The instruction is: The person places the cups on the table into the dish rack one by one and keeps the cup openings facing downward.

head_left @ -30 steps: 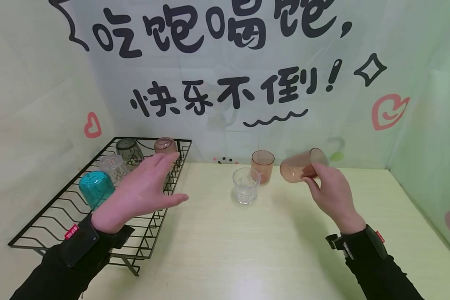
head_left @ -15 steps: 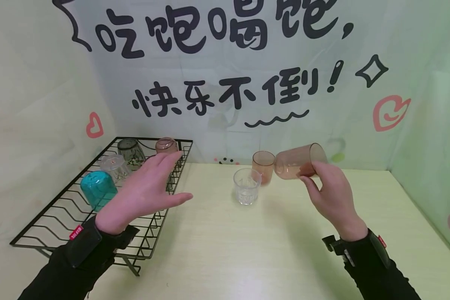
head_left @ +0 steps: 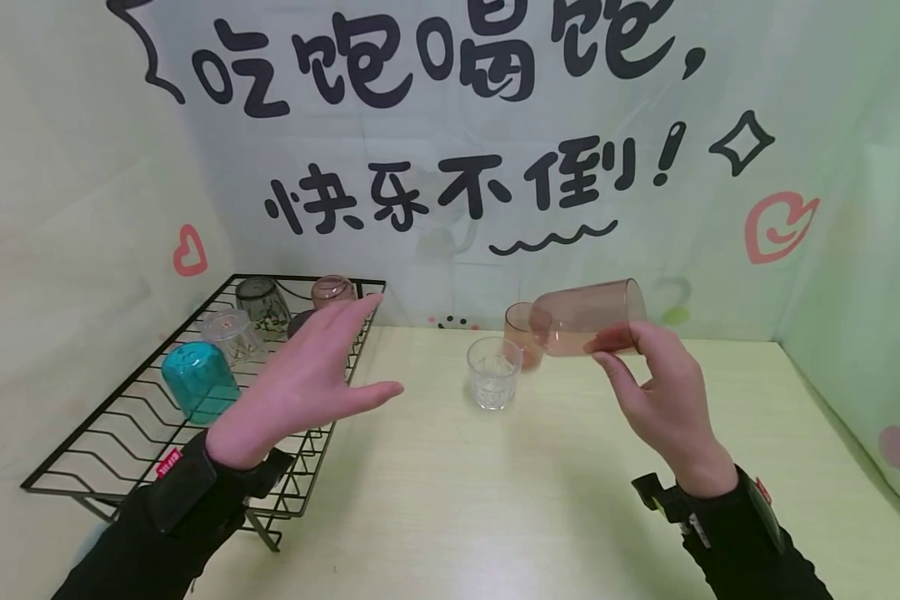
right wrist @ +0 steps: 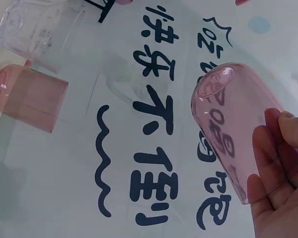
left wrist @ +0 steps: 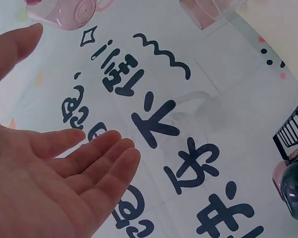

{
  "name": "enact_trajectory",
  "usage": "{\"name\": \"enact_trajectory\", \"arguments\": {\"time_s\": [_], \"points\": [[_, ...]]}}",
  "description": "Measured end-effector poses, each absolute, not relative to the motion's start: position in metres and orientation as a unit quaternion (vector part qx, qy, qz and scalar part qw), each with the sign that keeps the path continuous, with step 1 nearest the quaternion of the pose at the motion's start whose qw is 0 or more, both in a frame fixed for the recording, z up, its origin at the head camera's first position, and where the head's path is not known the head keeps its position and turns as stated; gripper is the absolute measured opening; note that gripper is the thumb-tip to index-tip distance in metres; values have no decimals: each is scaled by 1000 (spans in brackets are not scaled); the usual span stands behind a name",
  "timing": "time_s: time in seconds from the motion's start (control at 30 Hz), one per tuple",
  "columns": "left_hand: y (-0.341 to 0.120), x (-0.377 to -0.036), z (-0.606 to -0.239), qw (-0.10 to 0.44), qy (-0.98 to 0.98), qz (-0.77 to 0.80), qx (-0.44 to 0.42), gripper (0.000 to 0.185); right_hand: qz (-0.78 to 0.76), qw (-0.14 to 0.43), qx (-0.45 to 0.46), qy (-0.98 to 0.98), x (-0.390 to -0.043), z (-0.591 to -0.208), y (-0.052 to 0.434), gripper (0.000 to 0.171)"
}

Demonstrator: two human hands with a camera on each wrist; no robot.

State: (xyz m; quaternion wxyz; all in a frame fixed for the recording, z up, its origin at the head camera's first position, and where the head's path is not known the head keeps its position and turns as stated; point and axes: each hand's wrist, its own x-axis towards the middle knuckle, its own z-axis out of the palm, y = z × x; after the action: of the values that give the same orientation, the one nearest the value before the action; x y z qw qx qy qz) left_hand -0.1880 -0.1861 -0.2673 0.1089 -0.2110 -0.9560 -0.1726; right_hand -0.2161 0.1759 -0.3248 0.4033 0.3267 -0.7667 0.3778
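A black wire rack (head_left: 112, 454) lies under and beyond the left hand (head_left: 300, 379), and 4 cups stand upside down on it: a teal cup (head_left: 197, 381) just left of that hand, a clear cup (head_left: 228, 333) behind it, then a dark cup (head_left: 261, 298) and a pink cup (head_left: 332, 291) past the fingertips. Between the 2 hands a clear glass (head_left: 492, 372) stands upright on the pale table (head_left: 495, 500). Black lettering covers the backdrop (head_left: 435, 117) behind.

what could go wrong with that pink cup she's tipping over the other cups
The pink cup lies sideways in the right hand, pinched only near its rim, so it might slip. Its base hangs close over the second pink cup and the clear glass, which it might knock.
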Motion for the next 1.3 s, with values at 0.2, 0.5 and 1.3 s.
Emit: {"name": "enact_trajectory", "arguments": {"time_s": [0.2,0.5,1.3], "points": [[-180,-188,-266,125,-947,-186,-231,102,419,394,326,-751,-212,-321,169,28],[-168,-185,-262,157,-932,-219,-244,103,458,395,330,-724,-207,-314,157,31],[-145,-185,-265,177,-882,-319,-300,100,554,371,390,-634,-191,-312,132,16]]}}
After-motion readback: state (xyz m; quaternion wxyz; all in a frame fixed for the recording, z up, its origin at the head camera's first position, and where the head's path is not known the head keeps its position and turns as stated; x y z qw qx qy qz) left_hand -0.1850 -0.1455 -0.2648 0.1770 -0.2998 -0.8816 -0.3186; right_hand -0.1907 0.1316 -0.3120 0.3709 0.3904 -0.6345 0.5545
